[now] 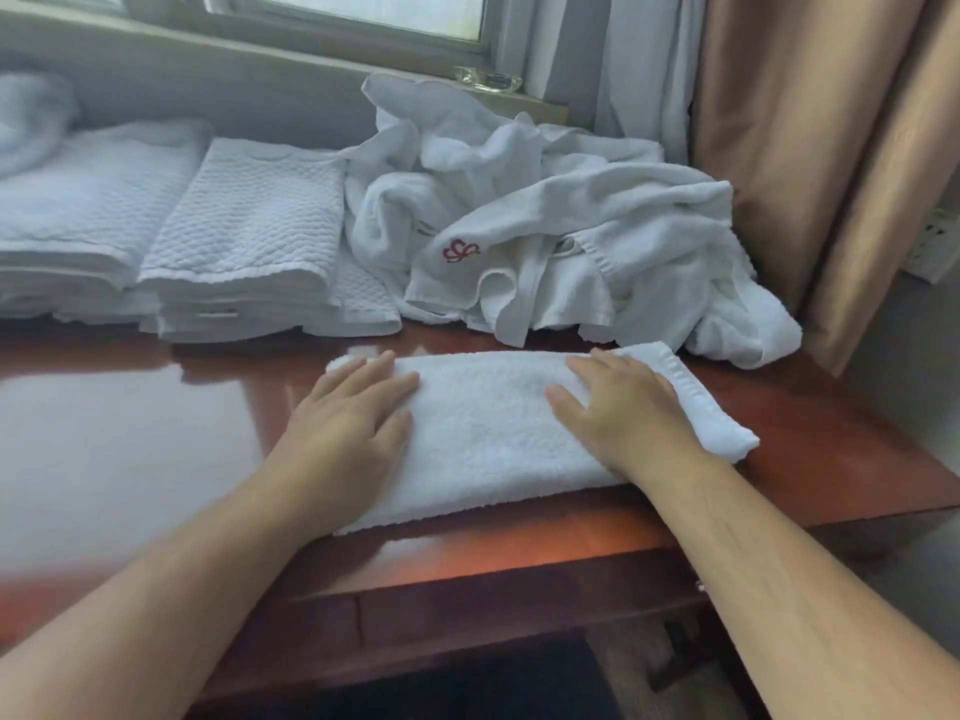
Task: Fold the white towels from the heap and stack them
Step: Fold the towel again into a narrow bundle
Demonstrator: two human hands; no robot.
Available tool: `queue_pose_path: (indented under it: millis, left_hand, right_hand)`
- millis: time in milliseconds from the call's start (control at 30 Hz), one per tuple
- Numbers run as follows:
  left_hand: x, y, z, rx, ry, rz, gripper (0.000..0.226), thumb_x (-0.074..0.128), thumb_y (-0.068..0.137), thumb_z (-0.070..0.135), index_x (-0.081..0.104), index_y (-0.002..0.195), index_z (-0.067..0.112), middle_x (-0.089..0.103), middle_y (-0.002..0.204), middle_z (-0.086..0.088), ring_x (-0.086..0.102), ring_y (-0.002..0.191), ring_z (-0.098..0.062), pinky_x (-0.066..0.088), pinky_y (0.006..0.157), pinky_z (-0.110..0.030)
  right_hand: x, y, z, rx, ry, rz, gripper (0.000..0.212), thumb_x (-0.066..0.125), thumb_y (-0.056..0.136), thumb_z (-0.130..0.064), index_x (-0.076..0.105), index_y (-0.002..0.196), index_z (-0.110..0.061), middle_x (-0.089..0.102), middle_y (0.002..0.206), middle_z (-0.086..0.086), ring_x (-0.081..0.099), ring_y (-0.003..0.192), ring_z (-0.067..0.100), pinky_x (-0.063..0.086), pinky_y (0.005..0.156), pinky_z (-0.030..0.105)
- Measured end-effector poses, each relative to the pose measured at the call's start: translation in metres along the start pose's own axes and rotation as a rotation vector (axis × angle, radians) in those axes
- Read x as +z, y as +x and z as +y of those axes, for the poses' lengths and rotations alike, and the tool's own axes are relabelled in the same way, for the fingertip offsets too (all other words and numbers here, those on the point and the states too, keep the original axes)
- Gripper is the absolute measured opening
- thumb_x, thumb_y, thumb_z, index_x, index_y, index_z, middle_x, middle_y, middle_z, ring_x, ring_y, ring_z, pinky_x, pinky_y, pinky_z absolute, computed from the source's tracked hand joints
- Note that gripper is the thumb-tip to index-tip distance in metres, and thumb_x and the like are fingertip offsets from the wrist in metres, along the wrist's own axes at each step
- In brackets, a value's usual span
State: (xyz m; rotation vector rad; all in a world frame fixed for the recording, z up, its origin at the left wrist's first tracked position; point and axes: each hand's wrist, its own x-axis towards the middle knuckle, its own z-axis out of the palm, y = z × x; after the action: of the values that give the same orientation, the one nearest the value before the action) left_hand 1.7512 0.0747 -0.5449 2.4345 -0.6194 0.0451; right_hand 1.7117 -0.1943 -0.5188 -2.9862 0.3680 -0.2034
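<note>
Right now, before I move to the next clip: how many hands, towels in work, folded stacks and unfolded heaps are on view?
Hands: 2, left hand and right hand, both flat on the towel
Towel in work: 1
Folded stacks: 2, stack beside the heap and stack further left
Unfolded heap: 1
Total: 6

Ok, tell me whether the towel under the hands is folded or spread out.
Folded: the towel lies as a narrow, thick strip on the wooden desk, left hand and right hand flat on top.
</note>
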Motion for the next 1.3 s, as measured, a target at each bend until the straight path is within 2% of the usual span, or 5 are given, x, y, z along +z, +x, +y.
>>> queue_pose_path:
  millis: [233, 433, 667, 1033, 1300]
  left_hand:
    - [-0.042, -0.066, -0.028, -0.014, 0.295, 0.007, 0.062, 0.016, 0.091, 0.071, 0.034, 0.147, 0.052, 0.030, 0.155, 0.030, 0.019, 0.137, 0.002, 0.012, 0.105, -0.034]
    - [-0.070, -0.121, -0.058, -0.023, 0.231, -0.028, 0.071, 0.009, 0.088, 0.076, 0.029, 0.152, 0.052, 0.026, 0.158, 0.026, 0.020, 0.138, -0.004, 0.020, 0.113, -0.038]
    - [-0.077, -0.136, -0.083, 0.133, 0.387, -0.123, 0.108, 0.049, 0.061, 0.097, 0.009, 0.153, 0.056, 0.005, 0.164, 0.026, 0.006, 0.145, 0.001, 0.009, 0.115, -0.031]
    - [-0.076, -0.167, -0.053, 0.315, 0.462, 0.293, 0.043, 0.080, 0.076, 0.033, 0.072, 0.118, 0.035, 0.065, 0.124, 0.006, 0.062, 0.099, -0.020, 0.046, 0.087, -0.048]
    - [-0.146, -0.173, -0.028, 0.572, 0.515, 0.610, 0.026, 0.080, 0.081, 0.043, 0.077, 0.099, 0.025, 0.072, 0.092, 0.010, 0.067, 0.082, -0.019, 0.049, 0.083, -0.042]
  right_hand:
    - [0.022, -0.051, -0.113, -0.304, 0.304, 0.250, 0.011, 0.069, 0.089, -0.031, 0.076, 0.092, -0.023, 0.073, 0.096, -0.006, 0.062, 0.095, 0.017, 0.052, 0.081, 0.033]
    - [0.033, -0.078, -0.141, -0.553, 0.416, 0.328, 0.029, 0.066, 0.095, -0.042, 0.079, 0.086, -0.017, 0.075, 0.098, -0.003, 0.065, 0.101, 0.019, 0.052, 0.088, 0.045]
    - [0.043, -0.105, -0.114, -0.855, 0.068, -0.044, 0.107, 0.057, 0.064, -0.089, 0.030, 0.154, -0.038, 0.018, 0.164, -0.019, 0.010, 0.154, 0.006, 0.007, 0.125, 0.037]
    - [0.058, -0.121, -0.127, -0.788, 0.302, 0.432, 0.048, 0.088, 0.072, -0.014, 0.071, 0.117, -0.012, 0.068, 0.125, 0.011, 0.064, 0.116, 0.032, 0.051, 0.095, 0.059]
    - [-0.014, -0.127, -0.156, -0.863, 0.600, 0.249, 0.034, 0.067, 0.085, -0.027, 0.068, 0.117, -0.037, 0.067, 0.105, -0.036, 0.064, 0.103, -0.004, 0.048, 0.088, 0.015]
